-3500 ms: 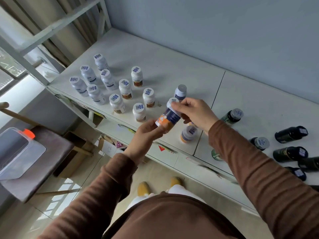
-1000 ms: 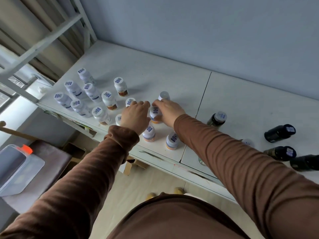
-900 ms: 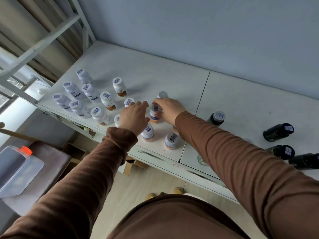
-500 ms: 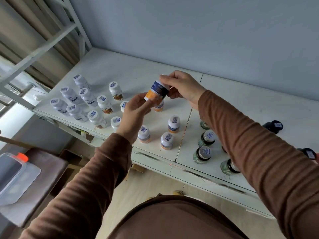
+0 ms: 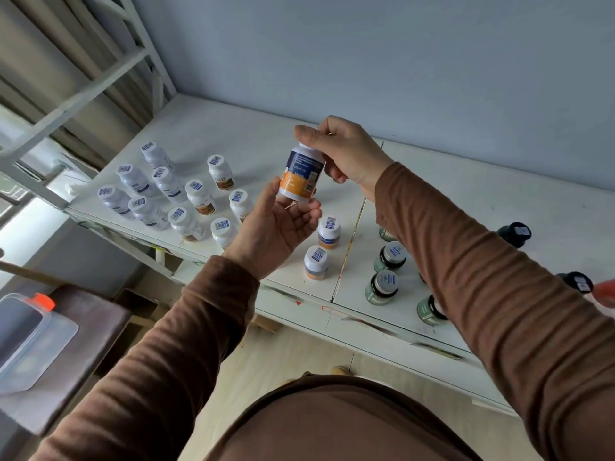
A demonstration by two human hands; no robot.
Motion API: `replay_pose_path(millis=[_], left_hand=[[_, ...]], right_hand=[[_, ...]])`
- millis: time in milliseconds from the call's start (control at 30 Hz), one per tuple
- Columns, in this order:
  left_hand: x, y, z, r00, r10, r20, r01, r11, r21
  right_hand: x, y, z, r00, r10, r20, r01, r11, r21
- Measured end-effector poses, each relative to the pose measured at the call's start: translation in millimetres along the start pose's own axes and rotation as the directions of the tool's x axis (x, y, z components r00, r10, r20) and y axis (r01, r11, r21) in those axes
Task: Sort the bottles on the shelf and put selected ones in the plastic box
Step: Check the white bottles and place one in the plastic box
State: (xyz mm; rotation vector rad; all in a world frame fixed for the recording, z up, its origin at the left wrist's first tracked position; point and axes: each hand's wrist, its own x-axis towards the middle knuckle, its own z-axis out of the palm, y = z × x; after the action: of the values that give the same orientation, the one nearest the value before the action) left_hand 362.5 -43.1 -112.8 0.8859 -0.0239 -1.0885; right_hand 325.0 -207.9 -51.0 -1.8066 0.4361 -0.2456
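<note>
Both hands hold one bottle (image 5: 301,176) above the middle of the shelf (image 5: 266,134): the right hand (image 5: 346,154) pinches its cap, and the left hand (image 5: 276,227) curls round its base, label turned to the person. White bottles (image 5: 166,194) stand grouped at the shelf's left end, green ones (image 5: 386,271) near the front edge to the right, dark ones (image 5: 514,232) further right. The box (image 5: 30,341) sits well apart, below left; what it holds cannot be told. Judging by this, sorting is partway and boxing is hardly begun.
</note>
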Motion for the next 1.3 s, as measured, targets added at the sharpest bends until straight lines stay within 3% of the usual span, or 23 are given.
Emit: replay_pose_path(millis=[67, 133, 233, 333, 433, 533, 700, 833, 967, 1133, 1300], left_hand=[[-3.3, -0.9, 1.0, 0.995, 0.094, -0.019, -0.092, 0.990, 0.110], [-4.3, -3.0, -0.3, 0.957, 0.286, -0.039, -0.256, 0.902, 0.348], [-5.3, -6.8, -2.9, 0.848, 0.527, -0.052, -0.338, 0.614, 0.713], [-5.9, -10.2, -4.6, 0.743, 0.669, -0.028, -0.306, 0.377, 0.874], [-5.6, -11.6, -8.7, 0.721, 0.693, 0.019, -0.310, 0.298, 0.903], [-3.1, -5.3, -21.7, 0.766, 0.639, 0.064, -0.276, 0.238, 0.931], [1.3, 17.2, -55.7, 0.834, 0.541, 0.107, -0.029, -0.150, 0.988], [3.6, 17.4, -71.7, 0.855, 0.500, 0.139, 0.076, -0.385, 0.920], [8.0, 14.7, -72.5, 0.849, 0.511, 0.138, 0.134, -0.460, 0.878], [16.2, 13.8, -69.8, 0.848, 0.513, 0.134, 0.136, -0.455, 0.880], [26.6, 16.4, -68.2, 0.855, 0.501, 0.135, 0.123, -0.448, 0.885]], right_hand=[[-1.0, 4.5, -4.2, 0.999, -0.025, 0.030, 0.025, 1.000, 0.004], [-1.9, 10.8, -9.6, 0.995, -0.038, 0.090, 0.036, 0.999, 0.024], [-3.5, 22.8, -13.9, 0.971, -0.087, 0.222, 0.066, 0.993, 0.099], [-3.5, 30.0, -11.1, 0.952, -0.114, 0.283, 0.071, 0.985, 0.159], [-1.4, 31.6, -8.3, 0.941, -0.138, 0.308, 0.113, 0.989, 0.096], [6.5, 33.5, -0.9, 0.963, -0.147, 0.226, 0.170, 0.982, -0.084], [18.0, 50.6, 28.8, 0.986, -0.091, 0.142, 0.144, 0.897, -0.418], [23.3, 74.5, 53.5, 0.988, -0.027, 0.149, 0.116, 0.772, -0.625], [33.4, 95.1, 73.1, 0.986, 0.043, 0.159, 0.082, 0.707, -0.703], [37.9, 110.4, 83.4, 0.978, 0.085, 0.191, 0.092, 0.644, -0.760], [39.7, 113.9, 66.8, 0.976, 0.085, 0.200, 0.075, 0.732, -0.677]])
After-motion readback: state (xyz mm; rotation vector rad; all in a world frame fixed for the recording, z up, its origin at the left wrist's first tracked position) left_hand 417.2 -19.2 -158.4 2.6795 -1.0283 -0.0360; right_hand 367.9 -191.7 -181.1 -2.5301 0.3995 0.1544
